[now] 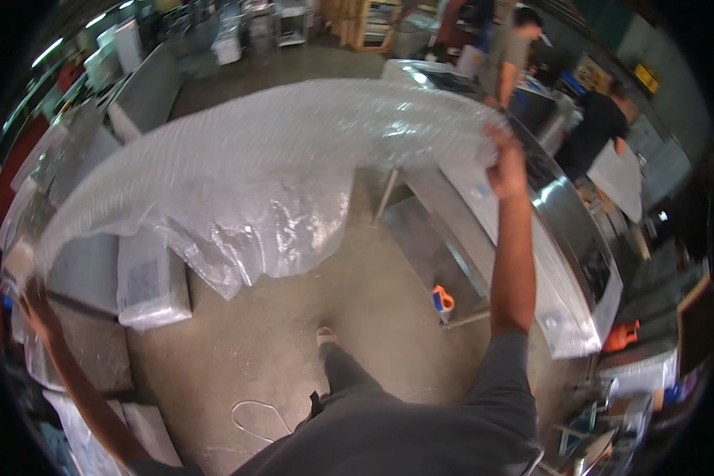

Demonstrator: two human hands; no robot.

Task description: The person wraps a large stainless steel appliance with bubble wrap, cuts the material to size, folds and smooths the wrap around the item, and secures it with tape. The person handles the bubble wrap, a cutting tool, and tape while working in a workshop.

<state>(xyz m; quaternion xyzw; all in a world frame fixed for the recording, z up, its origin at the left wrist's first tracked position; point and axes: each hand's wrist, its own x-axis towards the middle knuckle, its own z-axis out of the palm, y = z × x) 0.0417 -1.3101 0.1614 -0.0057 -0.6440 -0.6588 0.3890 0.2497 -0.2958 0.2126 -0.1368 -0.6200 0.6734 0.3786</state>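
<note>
Head view: a wide sheet of bubble wrap (pixel 238 143) is suspended above the floor (pixel 349 297), its right end over the far end of the metal bench (pixel 432 238). A wrapped package (pixel 155 278) stands on the floor, left of the sheet's hanging edge. Right hand (pixel 505 163): fingers gripping the sheet's right end. Left hand (pixel 38 309): at the sheet's left end; blur prevents telling whether its fingers grip. An orange tape dispenser (pixel 444 298) lies at the near end of the bench's lower shelf.
</note>
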